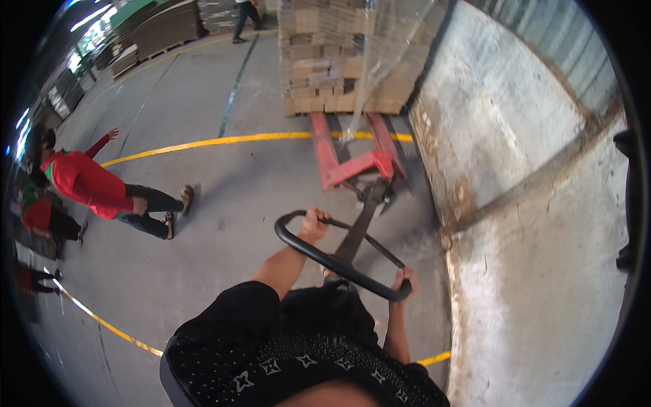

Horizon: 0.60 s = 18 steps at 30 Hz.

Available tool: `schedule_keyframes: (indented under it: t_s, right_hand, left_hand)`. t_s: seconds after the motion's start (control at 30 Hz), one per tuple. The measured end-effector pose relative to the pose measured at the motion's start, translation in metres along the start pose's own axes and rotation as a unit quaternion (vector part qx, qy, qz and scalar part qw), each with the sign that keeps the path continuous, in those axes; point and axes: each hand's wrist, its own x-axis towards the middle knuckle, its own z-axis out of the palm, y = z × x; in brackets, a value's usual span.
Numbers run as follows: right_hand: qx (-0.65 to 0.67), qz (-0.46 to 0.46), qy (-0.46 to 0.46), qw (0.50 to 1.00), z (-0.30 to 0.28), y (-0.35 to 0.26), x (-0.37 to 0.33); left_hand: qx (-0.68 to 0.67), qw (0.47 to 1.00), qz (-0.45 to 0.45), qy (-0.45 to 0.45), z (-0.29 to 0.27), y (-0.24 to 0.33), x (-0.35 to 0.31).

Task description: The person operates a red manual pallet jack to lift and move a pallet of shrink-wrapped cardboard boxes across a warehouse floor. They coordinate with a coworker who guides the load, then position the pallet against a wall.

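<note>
Both of my hands are on the black loop handle [346, 271] of a red pallet jack [354, 166]. My left hand [314, 224] wraps round the far left part of the loop. At its right end, my right hand [405, 279] is closed round the bar, partly hidden by it. A dark steel shaft [359, 227] runs from the handle to the jack's base. The two red forks reach under a tall stack of brown cartons [325, 68], which is wrapped in clear film.
A stained wall [515, 176] stands close on my right. Yellow floor lines [230, 140] cross the grey floor. At left a person in a red top [88, 183] walks with one arm out, others behind. Stacked cardboard [163, 30] and another person's legs [244, 20] are at the back.
</note>
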Motion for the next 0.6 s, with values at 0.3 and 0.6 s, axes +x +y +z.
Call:
schedule_keyframes:
  t_s: [0.3, 0.6]
  right_hand:
    - [-0.002, -0.057, -0.138, 0.989, 0.021, -0.051, 0.036]
    - [0.001, -0.009, -0.204, 0.979, 0.064, -0.074, 0.113]
  left_hand:
    - [0.017, 0.996, -0.062, 0.062, 0.015, 0.054, 0.003]
    - [0.107, 0.993, -0.038, 0.042, 0.1, 0.098, 0.026]
